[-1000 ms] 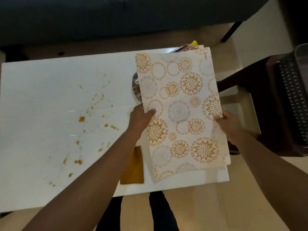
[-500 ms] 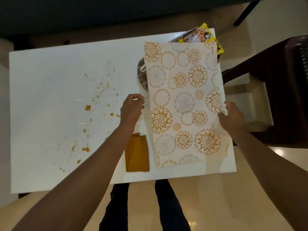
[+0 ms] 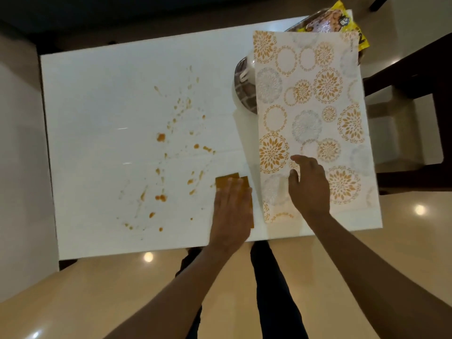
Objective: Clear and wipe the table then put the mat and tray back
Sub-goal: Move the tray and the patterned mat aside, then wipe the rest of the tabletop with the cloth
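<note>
A white table [image 3: 97,99] carries orange sauce stains [image 3: 171,152] across its middle. The floral mat [image 3: 310,113] lies along the table's right end, partly covering a metal tray [image 3: 244,91] that holds a yellow snack packet [image 3: 342,23]. A folded orange cloth [image 3: 226,180] rests near the front edge, left of the mat. My left hand [image 3: 232,211] lies flat on the cloth, fingers spread. My right hand [image 3: 309,184] hovers over the mat's near end with fingers loose, holding nothing.
A dark wooden chair [image 3: 420,99] stands just beyond the table's right end. A dark sofa [image 3: 122,11] runs along the far side. My legs [image 3: 269,289] are at the front edge, on a glossy beige floor.
The mat has been laid down on the right end and both hands have let go of it. My left hand moved down onto the orange cloth. My right hand shifted left over the mat.
</note>
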